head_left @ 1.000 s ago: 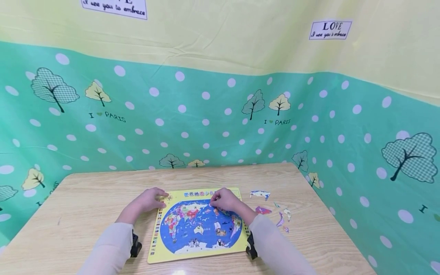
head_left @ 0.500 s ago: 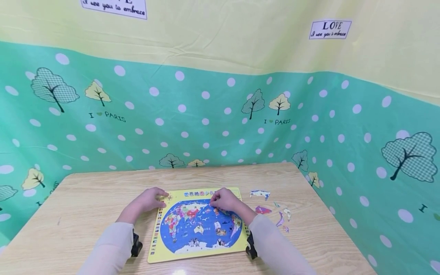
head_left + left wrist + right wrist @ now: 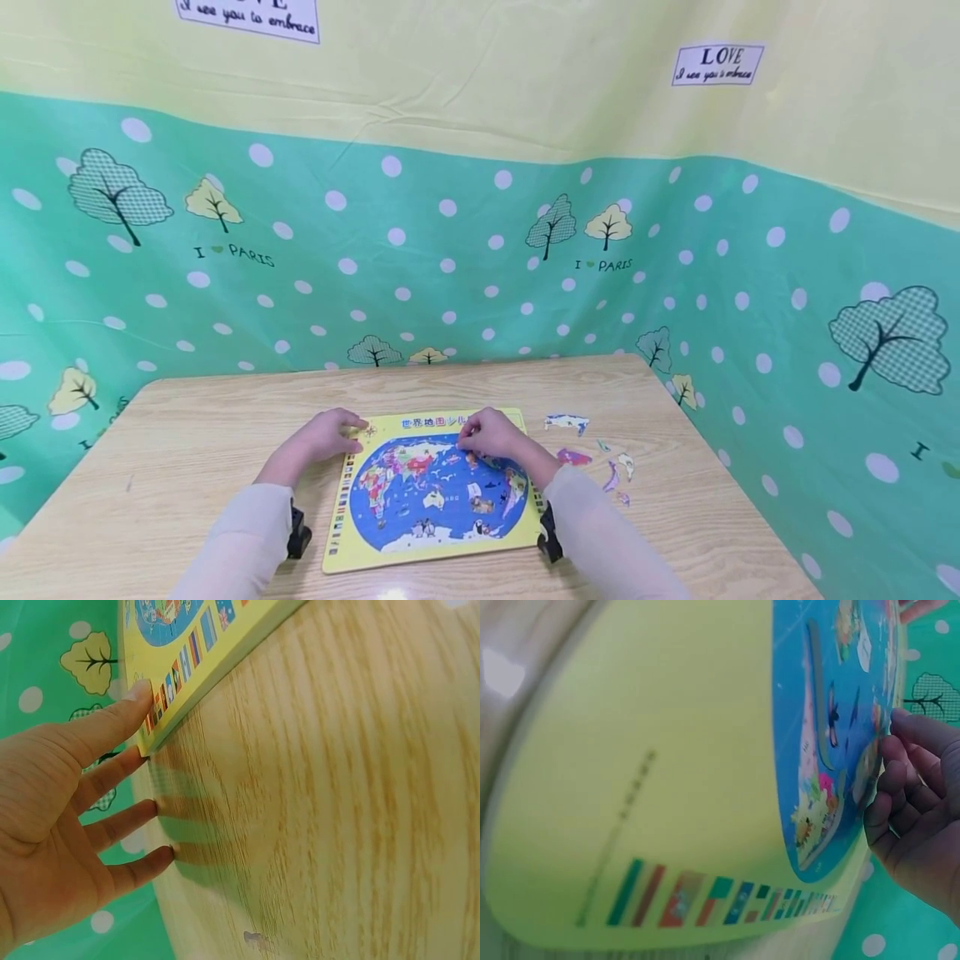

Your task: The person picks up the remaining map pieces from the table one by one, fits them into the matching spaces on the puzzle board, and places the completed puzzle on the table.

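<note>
A yellow-bordered world map puzzle board lies on the table, a blue oval map in its middle. At the board's far left corner is my left hand, its thumb on the border and its other fingers spread at the edge and over the table. My right hand is low over the upper right of the map. Its fingers are curled, with thumb and forefinger pinched at a puzzle piece on the map, mostly hidden by the hand in the head view.
Right of the board lie several loose puzzle pieces: a white and blue one, a magenta one, a purple one and smaller ones. A green and yellow curtain hangs behind the wooden table.
</note>
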`<state>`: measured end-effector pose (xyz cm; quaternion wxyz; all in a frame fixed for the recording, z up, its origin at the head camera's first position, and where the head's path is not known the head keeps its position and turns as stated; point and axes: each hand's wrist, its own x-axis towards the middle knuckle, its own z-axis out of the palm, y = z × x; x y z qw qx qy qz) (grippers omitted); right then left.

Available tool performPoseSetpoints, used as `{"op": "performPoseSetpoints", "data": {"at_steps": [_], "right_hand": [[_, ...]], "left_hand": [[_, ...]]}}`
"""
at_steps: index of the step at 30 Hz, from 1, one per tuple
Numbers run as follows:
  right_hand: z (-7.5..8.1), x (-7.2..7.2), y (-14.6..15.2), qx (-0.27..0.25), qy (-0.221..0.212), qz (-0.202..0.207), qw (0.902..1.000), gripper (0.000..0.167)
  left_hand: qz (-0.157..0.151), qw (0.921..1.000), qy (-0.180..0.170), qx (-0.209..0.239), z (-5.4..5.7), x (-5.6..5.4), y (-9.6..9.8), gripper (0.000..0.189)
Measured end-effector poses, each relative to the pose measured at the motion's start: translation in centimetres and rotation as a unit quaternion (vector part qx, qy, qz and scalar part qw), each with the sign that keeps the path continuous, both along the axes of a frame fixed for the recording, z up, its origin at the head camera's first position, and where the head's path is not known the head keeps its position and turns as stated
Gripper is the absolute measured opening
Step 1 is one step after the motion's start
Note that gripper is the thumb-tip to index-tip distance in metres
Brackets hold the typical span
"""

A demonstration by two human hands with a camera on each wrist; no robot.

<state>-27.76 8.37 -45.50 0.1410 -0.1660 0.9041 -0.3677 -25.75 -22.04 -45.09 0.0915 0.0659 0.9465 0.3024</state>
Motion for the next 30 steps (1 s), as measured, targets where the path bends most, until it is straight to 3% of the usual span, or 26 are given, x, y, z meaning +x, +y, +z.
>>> {"op": "performPoseSetpoints", "data": {"at_steps": [30], "right_hand": [[2.5, -0.3, 4.8, 0.042, 0.021, -0.027, 0.9985, 0.013]], "left_hand": [[0.001, 1.0, -0.006, 0.002, 0.2, 0.2, 0.1, 0.039]]}}
